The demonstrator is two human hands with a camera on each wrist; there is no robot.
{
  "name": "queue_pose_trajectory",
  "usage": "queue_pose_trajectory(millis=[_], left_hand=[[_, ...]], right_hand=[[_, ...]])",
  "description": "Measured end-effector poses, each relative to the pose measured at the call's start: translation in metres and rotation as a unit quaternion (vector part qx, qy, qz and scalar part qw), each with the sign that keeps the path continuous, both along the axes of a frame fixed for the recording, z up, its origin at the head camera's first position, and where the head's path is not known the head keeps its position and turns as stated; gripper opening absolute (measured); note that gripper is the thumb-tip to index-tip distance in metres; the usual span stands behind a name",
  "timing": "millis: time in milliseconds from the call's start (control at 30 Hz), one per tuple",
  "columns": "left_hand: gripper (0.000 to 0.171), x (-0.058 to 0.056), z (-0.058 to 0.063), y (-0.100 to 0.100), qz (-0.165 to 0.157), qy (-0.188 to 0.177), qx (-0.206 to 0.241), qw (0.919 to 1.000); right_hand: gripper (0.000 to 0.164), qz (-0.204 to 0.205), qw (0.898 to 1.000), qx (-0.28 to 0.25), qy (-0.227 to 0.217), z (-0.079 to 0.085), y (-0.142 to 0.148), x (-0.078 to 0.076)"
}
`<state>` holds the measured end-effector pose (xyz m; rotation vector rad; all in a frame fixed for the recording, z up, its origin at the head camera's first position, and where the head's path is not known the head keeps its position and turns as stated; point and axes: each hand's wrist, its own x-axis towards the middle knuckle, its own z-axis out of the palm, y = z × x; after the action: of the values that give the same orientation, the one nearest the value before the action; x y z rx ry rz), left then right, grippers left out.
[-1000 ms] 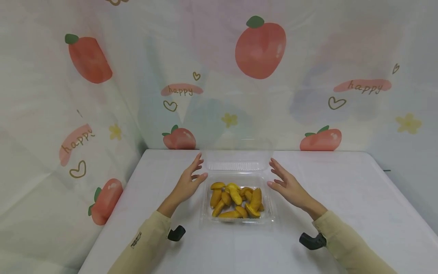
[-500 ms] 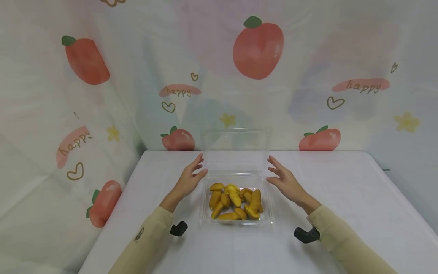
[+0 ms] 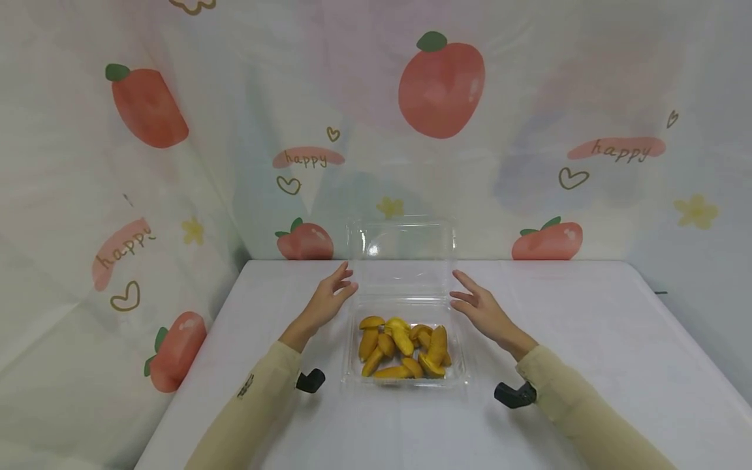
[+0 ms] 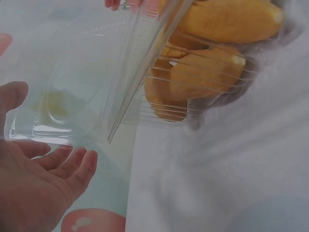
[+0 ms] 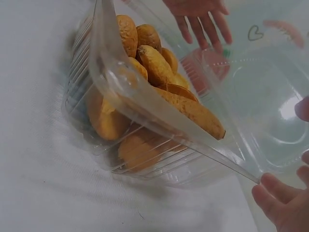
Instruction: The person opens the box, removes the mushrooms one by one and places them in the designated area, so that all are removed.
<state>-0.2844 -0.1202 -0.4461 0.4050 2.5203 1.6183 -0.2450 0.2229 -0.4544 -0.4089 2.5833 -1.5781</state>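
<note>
A clear plastic clamshell box [image 3: 348, 352] holds several yellow-brown mushroom-shaped pieces [image 3: 436, 347]. Its hinged see-through lid [image 3: 405, 236] stands raised at the back. My left hand [image 3: 324, 303] is at the lid's left side, fingers extended and loosely bent; the left wrist view has its fingertips [image 4: 87, 162] by the lid's edge. On the other side is my right hand [image 3: 486, 316], with fingers spread. In the right wrist view, fingertips [image 5: 266, 182] of that hand meet the rim near the hinge. Neither hand visibly curls round anything.
The box stands on a white-covered table [image 3: 405, 431]. Behind and to the left hangs a printed cloth [image 3: 499, 78] with fruit and "happy" patterns. A black curved piece sticks out at each wrist, the left one [image 3: 311, 380] and the right one [image 3: 514, 395].
The lid has swung further upright and shows more plainly. My right hand has moved left towards it. The left hand has shifted slightly right, and the mushroom-shaped pieces stay in the box.
</note>
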Motion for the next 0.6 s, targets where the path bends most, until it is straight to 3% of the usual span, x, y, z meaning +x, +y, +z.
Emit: queue_pose_trajectory(millis=[267, 600], left_hand=[[0.067, -0.013, -0.002, 0.002, -0.005, -0.023, 0.014, 0.9996], [0.063, -0.024, -0.008, 0.006, 0.009, -0.083, 0.047, 0.9954]], right_hand=[[0.068, -0.017, 0.999, 0.024, -0.028, 0.003, -0.006, -0.006], [0.066, -0.030, 0.997, 0.033, -0.060, -0.002, -0.006, -0.015]])
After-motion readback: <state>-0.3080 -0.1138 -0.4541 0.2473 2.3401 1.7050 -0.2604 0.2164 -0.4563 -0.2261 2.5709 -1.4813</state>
